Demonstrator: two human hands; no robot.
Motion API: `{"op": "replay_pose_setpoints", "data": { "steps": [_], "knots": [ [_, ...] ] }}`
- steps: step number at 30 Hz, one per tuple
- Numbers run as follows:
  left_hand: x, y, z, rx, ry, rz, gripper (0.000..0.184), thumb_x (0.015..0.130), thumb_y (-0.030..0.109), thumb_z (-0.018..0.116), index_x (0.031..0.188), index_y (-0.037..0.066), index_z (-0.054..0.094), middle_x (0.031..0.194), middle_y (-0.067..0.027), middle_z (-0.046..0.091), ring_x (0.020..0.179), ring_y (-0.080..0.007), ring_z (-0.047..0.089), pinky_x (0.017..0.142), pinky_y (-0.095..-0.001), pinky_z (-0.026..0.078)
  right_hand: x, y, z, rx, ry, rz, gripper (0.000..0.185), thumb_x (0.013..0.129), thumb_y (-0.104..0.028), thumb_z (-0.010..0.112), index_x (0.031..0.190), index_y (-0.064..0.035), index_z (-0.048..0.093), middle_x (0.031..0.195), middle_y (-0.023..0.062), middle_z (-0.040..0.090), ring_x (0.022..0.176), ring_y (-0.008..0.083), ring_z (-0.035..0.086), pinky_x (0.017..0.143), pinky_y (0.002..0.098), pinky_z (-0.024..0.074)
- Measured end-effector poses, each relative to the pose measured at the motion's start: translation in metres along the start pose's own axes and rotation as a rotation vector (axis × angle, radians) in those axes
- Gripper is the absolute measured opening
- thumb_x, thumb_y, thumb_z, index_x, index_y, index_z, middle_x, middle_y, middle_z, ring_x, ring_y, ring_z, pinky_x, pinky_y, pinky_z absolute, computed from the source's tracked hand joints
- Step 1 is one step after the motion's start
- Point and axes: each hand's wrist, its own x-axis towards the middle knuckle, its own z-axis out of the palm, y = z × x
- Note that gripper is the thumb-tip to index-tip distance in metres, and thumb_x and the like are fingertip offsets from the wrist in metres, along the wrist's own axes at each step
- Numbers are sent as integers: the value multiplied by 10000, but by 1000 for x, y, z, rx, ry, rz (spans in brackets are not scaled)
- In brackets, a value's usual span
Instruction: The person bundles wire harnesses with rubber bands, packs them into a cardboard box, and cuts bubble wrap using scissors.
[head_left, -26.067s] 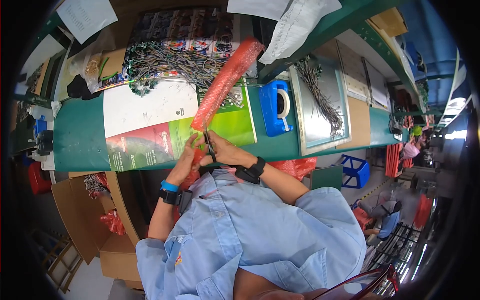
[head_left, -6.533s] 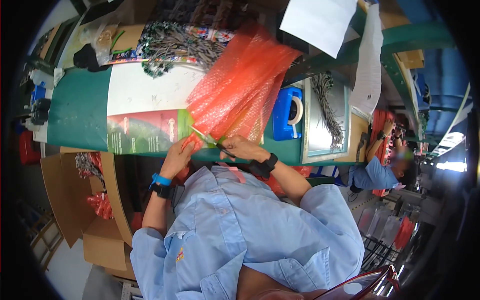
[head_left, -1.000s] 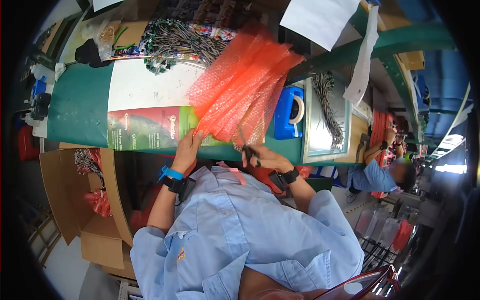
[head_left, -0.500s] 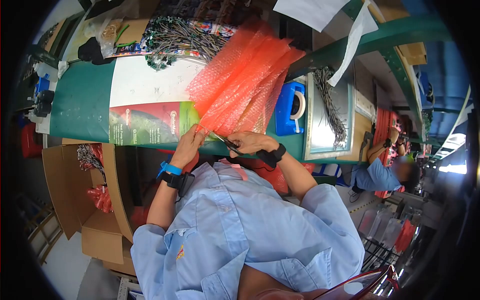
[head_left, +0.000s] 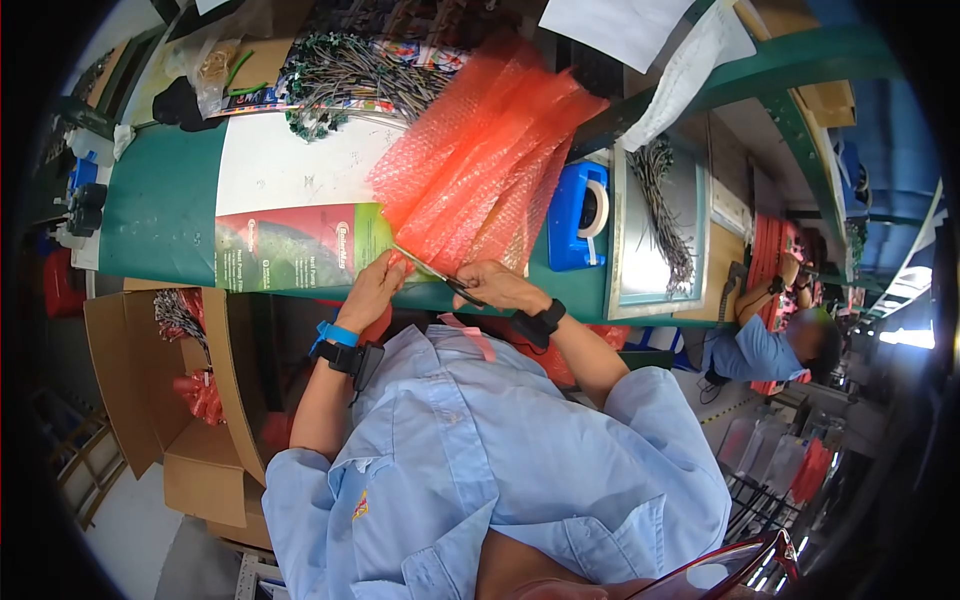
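Note:
A sheet of red bubble wrap [head_left: 475, 165] lies in loose folds across the table, its near end at my hands. My left hand [head_left: 374, 288] pinches the near edge of the wrap between thumb and fingers. In my right hand [head_left: 500, 285] is a pair of scissors [head_left: 462, 291], its dark handle in the fingers. The blades point up and left into the wrap beside my left fingertips. Beneath the wrap lies a printed red and green plastic sheet [head_left: 300, 245]. Part of each hand's grip is hidden.
Behind the wrap lies a heap of wire bundles [head_left: 350, 75]. A blue tape dispenser [head_left: 572, 225] stands to the right, next to a metal tray [head_left: 625, 270] holding more wires. An open cardboard box [head_left: 125, 370] is at lower left. Another person [head_left: 760, 345] works at far right.
The scissor blades have moved slightly up and left along the wrap's edge. The wrap has shifted a little to the left. Both hands keep their hold.

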Motion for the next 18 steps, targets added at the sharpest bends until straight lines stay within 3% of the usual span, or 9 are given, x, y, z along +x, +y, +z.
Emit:
{"op": "replay_pose_setpoints", "data": {
  "steps": [2,3,6,8,9,11,13,15,18],
  "knots": [
    [-4,0,-3,60,-9,17,290,961,280,422,926,11,524,658,-20,473,589,-107,428,559,-261,379,-2,9,6,57,27,-183,125,816,-160,630,745,-59,615,612,-23,550,534,61,493,469,225,390],
    [-9,6,-4,21,3,0,289,958,282,432,934,13,532,661,-16,478,599,-102,434,561,-257,378,-6,4,7,112,0,-114,133,789,-140,634,735,-21,606,629,17,592,560,82,532,504,249,404],
    [-25,30,-5,-83,14,-48,199,934,218,501,1005,34,521,687,26,450,610,-57,404,572,-207,355,-24,-14,2,352,-127,-153,181,801,-109,646,933,-5,579,792,44,647,711,118,608,607,238,472],
    [-36,40,1,-168,111,173,387,854,128,615,1193,47,449,778,14,485,669,-55,434,647,-201,392,-28,-28,6,385,-3,-232,191,811,-98,649,962,-8,574,843,48,642,769,117,601,657,245,471],
    [-39,46,-5,-125,-21,96,686,775,49,683,1343,70,298,885,-7,497,745,-61,455,711,-208,412,-30,-39,7,420,103,-312,204,820,-86,652,990,-12,568,895,52,637,827,115,594,708,253,469],
    [-39,62,2,-159,-76,85,720,762,25,667,1357,80,267,901,-23,527,788,-83,483,728,-229,428,-31,-57,7,381,146,-306,352,777,-133,717,1059,-18,541,930,67,628,898,141,592,767,276,470],
    [-38,80,13,-202,-138,145,792,738,-32,614,1389,96,181,1030,-88,565,857,-119,522,751,-260,447,-26,-68,15,162,386,-523,531,707,-201,776,1109,-20,480,1030,103,600,935,180,588,755,315,478],
    [-34,88,20,-226,-132,178,797,737,-35,606,1390,90,168,1075,-107,554,859,-127,531,755,-264,449,-25,-78,12,72,412,-520,617,676,-204,801,1127,-16,425,1091,116,545,946,214,566,779,335,472],
    [-21,81,20,-123,-142,289,781,730,-42,587,1384,69,176,1138,-133,531,881,-136,547,763,-263,456,-24,-86,11,103,386,-316,495,706,-141,766,1052,0,441,1049,103,529,892,210,557,757,309,473]
  ]
}}
